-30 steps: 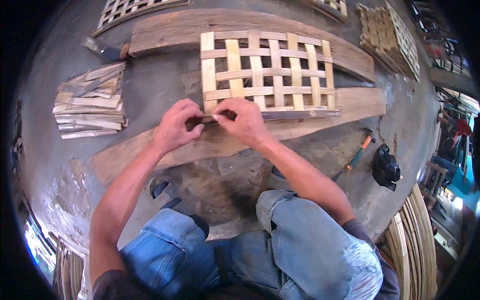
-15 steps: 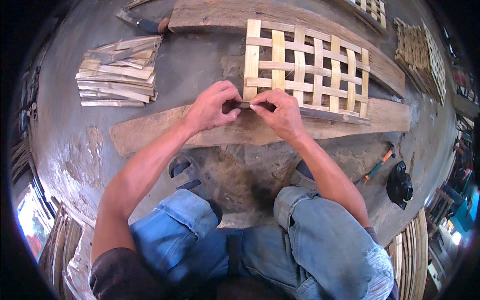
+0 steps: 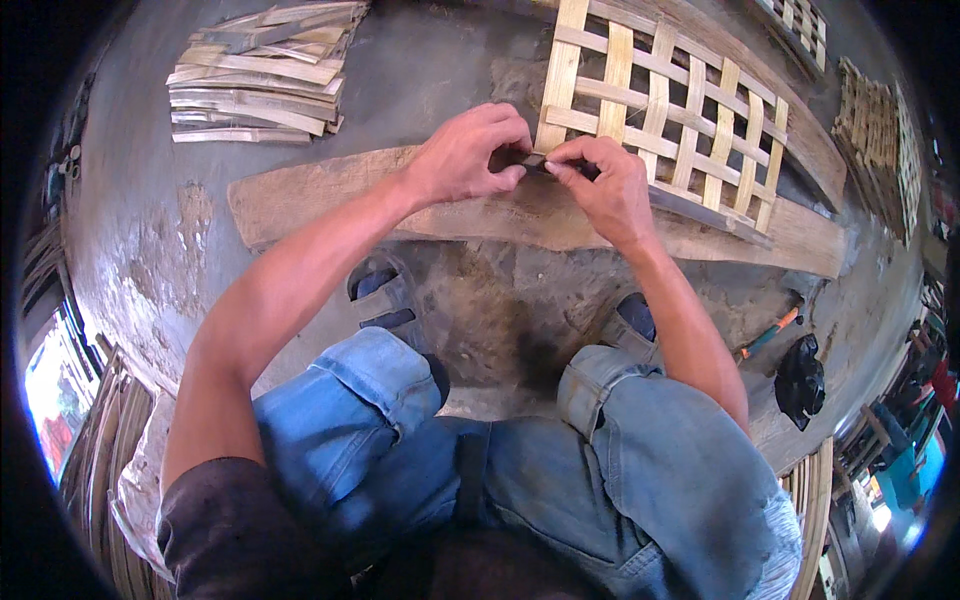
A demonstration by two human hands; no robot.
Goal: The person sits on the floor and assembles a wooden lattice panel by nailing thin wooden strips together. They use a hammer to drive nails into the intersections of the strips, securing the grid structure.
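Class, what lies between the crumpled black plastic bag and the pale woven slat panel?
In the head view: an orange-handled tool on grey floor, and a brown wooden plank.

Moderate light put a sheen on the floor (image 3: pixel 110 250) at left; shadow pooled between the sandals (image 3: pixel 388 300). Glare bleached the lower-left opening (image 3: pixel 45 390). The right hand (image 3: pixel 612 190) looked fairly sharp; fisheye distortion and vignetting marked the edges.

Before you, a woven panel (image 3: pixel 691 120) of pale, flat strips lies slantwise, its open lattice showing square gaps; a dark strip (image 3: pixel 705 212) lines its near edge, above the near wooden plank (image 3: pixel 330 195).
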